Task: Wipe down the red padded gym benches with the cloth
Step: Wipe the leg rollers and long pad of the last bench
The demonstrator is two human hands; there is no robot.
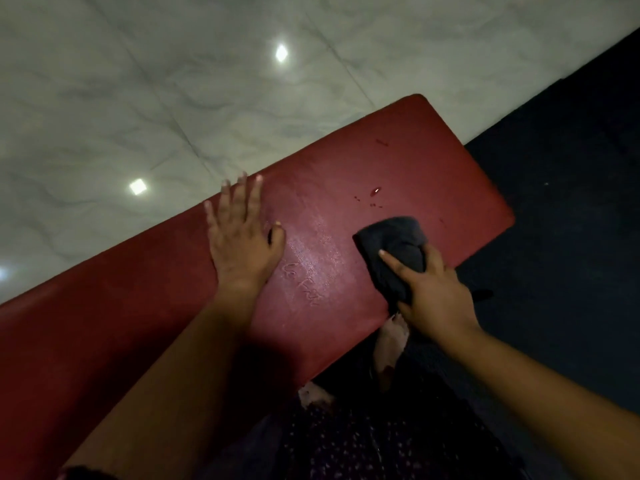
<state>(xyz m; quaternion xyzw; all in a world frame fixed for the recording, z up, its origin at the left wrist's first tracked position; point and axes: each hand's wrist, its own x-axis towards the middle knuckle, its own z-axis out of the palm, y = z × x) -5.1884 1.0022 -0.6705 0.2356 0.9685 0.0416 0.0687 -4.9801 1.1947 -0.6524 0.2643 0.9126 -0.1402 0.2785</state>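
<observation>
In the head view, the red padded table (415,161) runs diagonally from 8 o'clock to 2 o'clock between a pale tiled floor (138,81) and a dark mat (571,202). The left hand (242,237) lies flat on the pad, its fingers straight and spread wide. At 3 o'clock from it, the right hand (436,292) has its fingers curled round a bunched dark cloth (394,247), which presses on the pad close to its near edge. A wet sheen lies between the hands, and small droplets (375,191) sit at 12 o'clock from the cloth. The bracing palm could likely skid if it shifts onto that slick film. The wadded cloth covers little surface, so streaks or missed drops seem probable. A stroke toward 4 o'clock could run the cloth off the edge. The patch under the left palm may go unwiped.
</observation>
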